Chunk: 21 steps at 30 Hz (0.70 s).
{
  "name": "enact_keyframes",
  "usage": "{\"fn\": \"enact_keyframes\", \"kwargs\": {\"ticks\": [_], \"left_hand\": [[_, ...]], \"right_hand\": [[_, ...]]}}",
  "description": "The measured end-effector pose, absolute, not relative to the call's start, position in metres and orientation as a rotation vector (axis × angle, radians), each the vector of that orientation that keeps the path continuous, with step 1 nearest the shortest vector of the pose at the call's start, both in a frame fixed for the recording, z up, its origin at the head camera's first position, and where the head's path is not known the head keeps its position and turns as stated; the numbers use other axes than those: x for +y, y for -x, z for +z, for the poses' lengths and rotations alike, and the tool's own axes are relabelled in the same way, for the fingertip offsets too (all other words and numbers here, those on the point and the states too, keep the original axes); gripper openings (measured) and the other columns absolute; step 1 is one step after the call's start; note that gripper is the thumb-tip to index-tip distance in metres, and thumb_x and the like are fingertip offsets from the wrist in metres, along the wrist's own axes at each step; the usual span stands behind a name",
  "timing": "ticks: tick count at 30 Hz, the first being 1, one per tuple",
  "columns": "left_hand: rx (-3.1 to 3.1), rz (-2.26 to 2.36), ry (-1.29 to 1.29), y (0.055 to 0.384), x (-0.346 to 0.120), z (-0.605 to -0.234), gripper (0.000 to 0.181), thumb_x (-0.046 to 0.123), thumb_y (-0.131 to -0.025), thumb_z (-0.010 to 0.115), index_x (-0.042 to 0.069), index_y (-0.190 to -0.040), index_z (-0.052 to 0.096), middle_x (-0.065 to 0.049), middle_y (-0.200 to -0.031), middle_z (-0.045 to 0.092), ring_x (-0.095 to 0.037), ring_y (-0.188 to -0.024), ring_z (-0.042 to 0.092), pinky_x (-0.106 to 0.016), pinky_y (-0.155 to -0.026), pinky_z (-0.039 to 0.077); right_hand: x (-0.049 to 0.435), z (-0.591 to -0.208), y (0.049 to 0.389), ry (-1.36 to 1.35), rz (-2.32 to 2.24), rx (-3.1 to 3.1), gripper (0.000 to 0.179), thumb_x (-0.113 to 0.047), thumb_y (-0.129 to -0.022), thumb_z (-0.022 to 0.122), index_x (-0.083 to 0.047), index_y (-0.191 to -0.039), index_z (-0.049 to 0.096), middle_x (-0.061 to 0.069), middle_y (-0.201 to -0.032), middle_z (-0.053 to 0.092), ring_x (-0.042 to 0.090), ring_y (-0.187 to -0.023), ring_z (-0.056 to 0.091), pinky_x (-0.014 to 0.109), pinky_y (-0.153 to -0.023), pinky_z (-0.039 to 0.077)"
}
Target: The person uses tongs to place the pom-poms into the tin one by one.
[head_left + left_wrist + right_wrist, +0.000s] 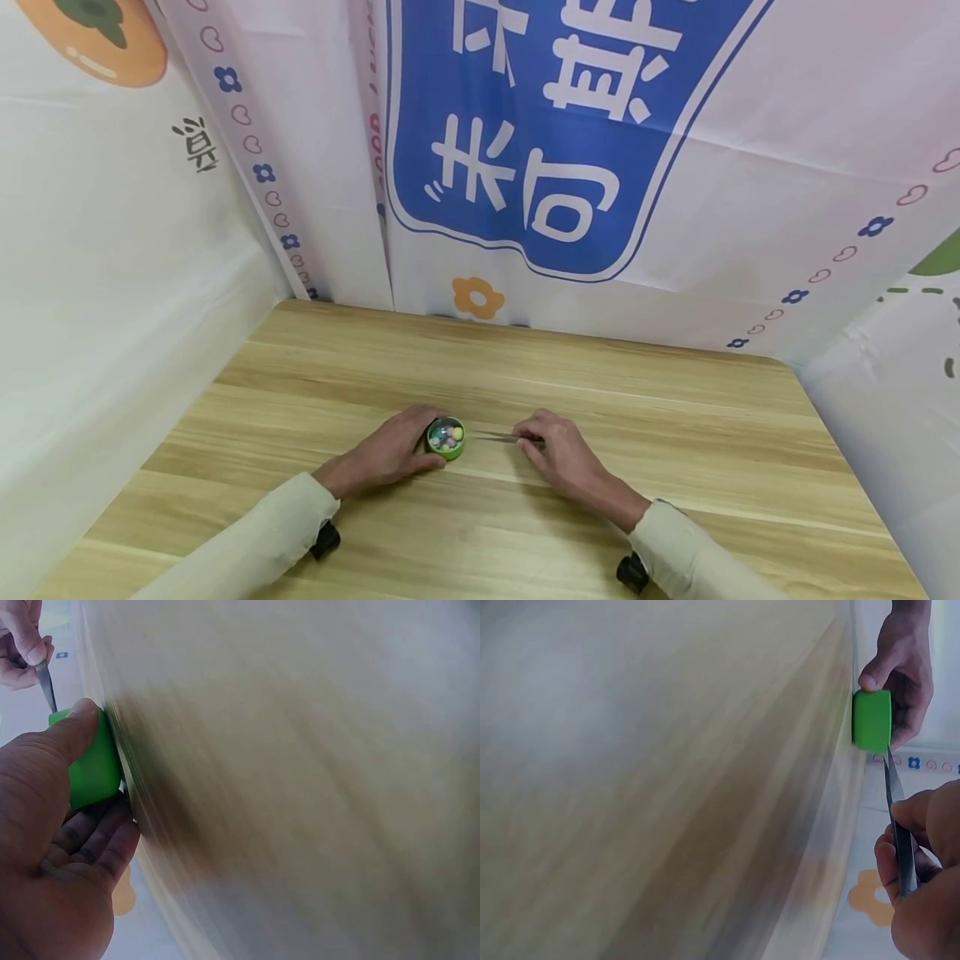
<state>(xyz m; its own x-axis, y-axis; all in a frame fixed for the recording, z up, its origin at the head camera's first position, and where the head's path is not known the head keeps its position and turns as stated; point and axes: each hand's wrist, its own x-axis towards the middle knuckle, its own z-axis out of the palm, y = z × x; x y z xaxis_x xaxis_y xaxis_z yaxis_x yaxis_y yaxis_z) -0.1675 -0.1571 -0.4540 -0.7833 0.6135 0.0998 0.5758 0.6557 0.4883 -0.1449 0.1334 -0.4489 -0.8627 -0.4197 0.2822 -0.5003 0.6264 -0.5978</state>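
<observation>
A small round green container (446, 438) stands on the wooden table, with several pastel-coloured balls showing inside its top. My left hand (393, 446) grips it from the left, thumb on the near side and fingers round the far side. In the left wrist view its green side wall (96, 765) shows between thumb and fingers. My right hand (558, 450) pinches a pair of metal tweezers (495, 437) that points left at the container. The tweezer tips come close to the container's rim in the right wrist view; whether they touch it I cannot tell.
The wooden table (600, 383) reaches back to a printed cloth wall (675, 308) with a blue sign and flowers. White cloth (135, 292) closes off the left side, and more cloth stands on the right. Dark wrist cameras (326, 540) sit under both sleeves.
</observation>
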Motion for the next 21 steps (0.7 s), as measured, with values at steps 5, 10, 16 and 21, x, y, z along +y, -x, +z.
{"fn": "enact_keyframes", "kwargs": {"ticks": [5,10,16,21], "left_hand": [[2.788,0.778,-1.003,0.168,-0.158,-0.455,0.063,0.032,-0.087,0.076,0.005,-0.137,0.050,-0.013,-0.134,0.057,-0.029,-0.125,0.055,-0.047,-0.103,0.047],[2.786,0.776,-1.006,0.168,-0.158,-0.455,0.064,0.033,-0.087,0.076,0.005,-0.138,0.050,-0.013,-0.134,0.057,-0.029,-0.125,0.054,-0.048,-0.103,0.046],[2.792,0.774,-1.015,0.168,-0.158,-0.454,0.064,0.032,-0.087,0.076,0.004,-0.138,0.050,-0.013,-0.134,0.057,-0.028,-0.125,0.055,-0.048,-0.103,0.047],[2.791,0.772,-1.007,0.168,-0.158,-0.454,0.064,0.032,-0.086,0.076,0.004,-0.138,0.050,-0.013,-0.134,0.057,-0.028,-0.125,0.055,-0.047,-0.103,0.047]], "right_hand": [[0.140,-0.453,0.149,-0.701,1.039,-2.746,0.011,-0.003,-0.089,0.070,-0.005,-0.099,0.074,0.002,-0.095,0.068,0.013,-0.086,0.066,0.024,-0.074,0.057],[0.146,-0.457,0.153,-0.656,1.044,-2.768,0.011,-0.004,-0.089,0.070,-0.005,-0.100,0.074,0.002,-0.095,0.069,0.014,-0.088,0.066,0.025,-0.076,0.057],[0.151,-0.461,0.157,-0.614,1.057,-2.799,0.012,-0.005,-0.090,0.069,-0.006,-0.101,0.073,0.001,-0.097,0.068,0.014,-0.090,0.066,0.027,-0.079,0.057],[0.154,-0.463,0.161,-0.574,1.062,-2.825,0.012,-0.007,-0.091,0.068,-0.006,-0.102,0.073,0.001,-0.096,0.068,0.012,-0.089,0.065,0.025,-0.078,0.056]]}}
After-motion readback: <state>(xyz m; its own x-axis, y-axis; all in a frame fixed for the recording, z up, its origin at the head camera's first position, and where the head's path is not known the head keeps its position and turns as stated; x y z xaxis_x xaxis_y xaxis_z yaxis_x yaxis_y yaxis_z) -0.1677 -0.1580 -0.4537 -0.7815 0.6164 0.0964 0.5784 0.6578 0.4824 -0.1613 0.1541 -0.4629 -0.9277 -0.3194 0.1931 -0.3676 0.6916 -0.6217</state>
